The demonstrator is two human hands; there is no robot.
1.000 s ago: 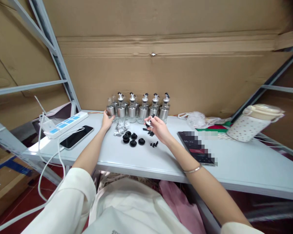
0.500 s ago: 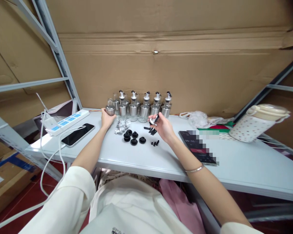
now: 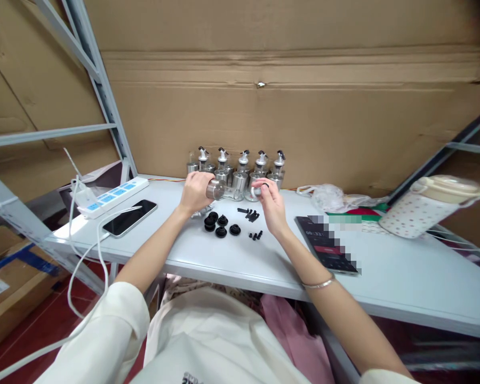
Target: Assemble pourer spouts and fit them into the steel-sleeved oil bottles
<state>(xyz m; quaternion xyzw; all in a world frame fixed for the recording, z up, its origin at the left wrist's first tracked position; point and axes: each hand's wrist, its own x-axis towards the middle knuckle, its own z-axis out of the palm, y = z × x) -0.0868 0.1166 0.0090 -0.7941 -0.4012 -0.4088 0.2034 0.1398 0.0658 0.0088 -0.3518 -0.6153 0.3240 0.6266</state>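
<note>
I have my left hand wrapped around a small glass bottle with a steel band, lifted off the table and tipped on its side so that its open mouth faces right. That tilt brings the neck towards my right hand, whose fingertips are pinched shut on a small pourer cap, held just beside the bottle's mouth. Both hands meet above the middle of the white table, just in front of the row of finished bottles that stands against the far cardboard wall, spouts up.

Below my hands, on the near side, the loose parts lie within easy reach: a cluster of black stoppers and a few smaller black pieces to their right. On the left lie a phone and a power strip with white cables trailing off the edge. On the right I see a second phone, a crumpled plastic bag and a dotted lidded jug. Grey shelf struts frame both sides, and more cardboard lines the room.
</note>
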